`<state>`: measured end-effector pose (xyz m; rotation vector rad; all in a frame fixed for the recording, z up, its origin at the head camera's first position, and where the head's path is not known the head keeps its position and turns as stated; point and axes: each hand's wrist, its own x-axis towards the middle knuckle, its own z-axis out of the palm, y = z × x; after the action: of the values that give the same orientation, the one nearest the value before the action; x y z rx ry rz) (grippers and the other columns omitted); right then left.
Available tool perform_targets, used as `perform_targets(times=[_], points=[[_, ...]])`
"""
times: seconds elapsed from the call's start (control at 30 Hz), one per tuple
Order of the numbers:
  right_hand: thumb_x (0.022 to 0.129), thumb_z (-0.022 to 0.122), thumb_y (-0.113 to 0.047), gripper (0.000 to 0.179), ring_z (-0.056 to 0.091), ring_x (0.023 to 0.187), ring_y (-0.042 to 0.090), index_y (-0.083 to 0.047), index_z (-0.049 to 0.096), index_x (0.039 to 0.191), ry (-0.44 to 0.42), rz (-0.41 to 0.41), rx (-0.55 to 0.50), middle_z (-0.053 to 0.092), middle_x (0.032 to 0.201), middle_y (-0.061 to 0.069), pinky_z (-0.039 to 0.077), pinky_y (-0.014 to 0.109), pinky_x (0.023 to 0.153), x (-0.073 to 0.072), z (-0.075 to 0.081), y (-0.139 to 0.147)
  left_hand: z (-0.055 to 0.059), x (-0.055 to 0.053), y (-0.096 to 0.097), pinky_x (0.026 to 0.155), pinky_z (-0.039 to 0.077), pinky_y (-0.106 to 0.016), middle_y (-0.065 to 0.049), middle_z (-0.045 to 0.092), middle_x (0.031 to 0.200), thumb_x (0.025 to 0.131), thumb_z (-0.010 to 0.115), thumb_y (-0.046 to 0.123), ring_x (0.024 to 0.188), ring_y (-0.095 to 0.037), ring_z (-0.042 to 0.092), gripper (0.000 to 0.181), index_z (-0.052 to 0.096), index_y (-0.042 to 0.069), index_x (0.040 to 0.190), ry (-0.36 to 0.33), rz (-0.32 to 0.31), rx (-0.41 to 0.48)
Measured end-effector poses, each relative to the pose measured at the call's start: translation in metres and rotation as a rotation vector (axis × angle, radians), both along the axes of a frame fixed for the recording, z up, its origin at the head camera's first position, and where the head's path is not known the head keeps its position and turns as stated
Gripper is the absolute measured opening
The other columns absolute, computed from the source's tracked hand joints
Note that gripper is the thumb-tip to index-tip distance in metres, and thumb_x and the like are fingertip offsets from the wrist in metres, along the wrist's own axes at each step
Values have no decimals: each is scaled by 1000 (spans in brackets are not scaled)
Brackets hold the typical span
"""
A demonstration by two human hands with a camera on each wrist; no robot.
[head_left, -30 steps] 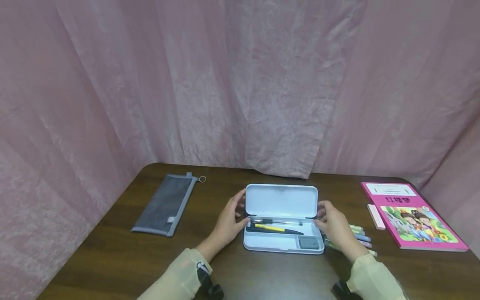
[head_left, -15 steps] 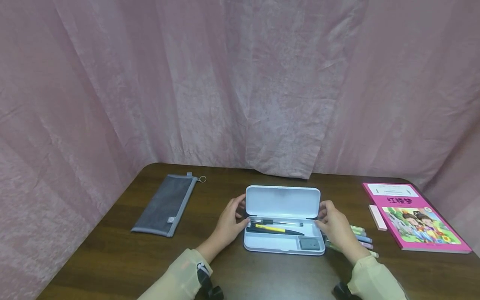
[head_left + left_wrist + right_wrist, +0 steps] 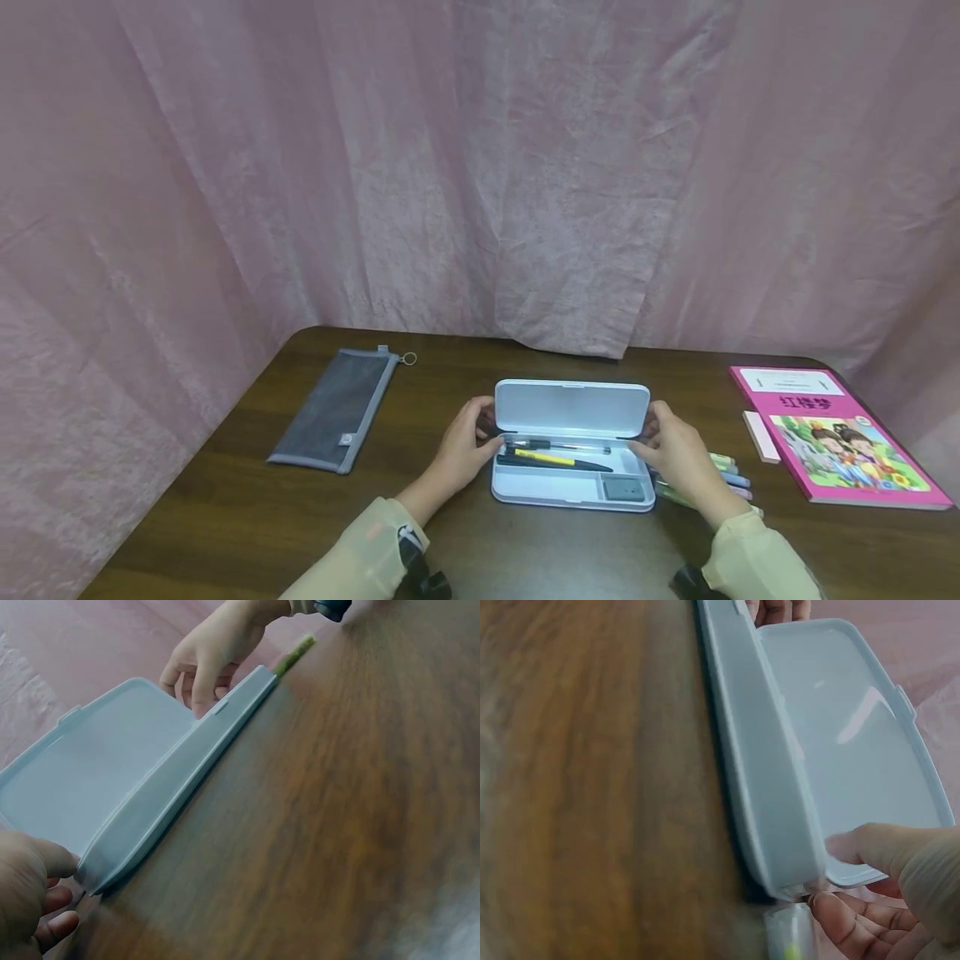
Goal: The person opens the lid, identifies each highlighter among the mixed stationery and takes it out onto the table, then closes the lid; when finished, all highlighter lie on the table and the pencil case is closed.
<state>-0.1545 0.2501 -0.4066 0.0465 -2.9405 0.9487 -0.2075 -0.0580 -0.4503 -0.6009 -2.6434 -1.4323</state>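
Note:
A pale blue pencil case [image 3: 536, 485] lies on the table with its hinged lid [image 3: 572, 408] raised. Inside are a clear pen [image 3: 573, 448], a black-and-yellow pen [image 3: 555, 459] and a grey rectangular block [image 3: 623, 488] in the right front corner. My left hand [image 3: 459, 450] holds the case's left end, thumb at the tray's rim and fingers beside the lid. At the right end my right hand [image 3: 678, 458] grips likewise; the right wrist view shows its thumb [image 3: 870, 844] over the rim, with the other fingers curled below and partly hidden.
Several pastel markers [image 3: 735, 481] lie beside the right hand, partly covered by it. A white eraser-like bar [image 3: 762, 437] touches a pink book [image 3: 810, 404] at the right. On the left lies a grey mesh zip pouch [image 3: 330, 412]. A pink curtain [image 3: 480, 167] hangs behind the table.
The lid has tilted forward a little, its top edge now lower and wider in the head view. Both hands stay at the case's ends. The whole view has shifted slightly.

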Motion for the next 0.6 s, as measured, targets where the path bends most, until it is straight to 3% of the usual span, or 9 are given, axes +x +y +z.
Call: perform_targets(times=[0.3, 0.47, 0.6], points=[[82, 75, -28, 59, 61, 74, 16, 3, 48, 125, 87, 33, 62, 66, 90, 10, 49, 29, 60, 2, 20, 3, -2, 0, 0, 81, 54, -22, -4, 57, 108, 83, 72, 4, 99, -16, 56, 44, 51, 12, 122, 18, 4, -21], [82, 76, -31, 58, 55, 73, 14, 1, 53, 124, 139, 60, 86, 63, 84, 4, 44, 28, 61, 3, 35, 4, -3, 0, 0, 81, 54, -22, -4, 57, 106, 83, 71, 3, 98, -16, 57, 41, 52, 11, 119, 30, 3, -22], [83, 74, -36, 54, 56, 80, 16, -3, 57, 122, 171, 87, 77, 64, 94, 6, 46, 31, 67, 3, 46, 1, -3, 0, 0, 79, 54, -22, -5, 57, 104, 83, 71, 2, 96, -17, 58, 39, 53, 10, 116, 48, 1, -23]])
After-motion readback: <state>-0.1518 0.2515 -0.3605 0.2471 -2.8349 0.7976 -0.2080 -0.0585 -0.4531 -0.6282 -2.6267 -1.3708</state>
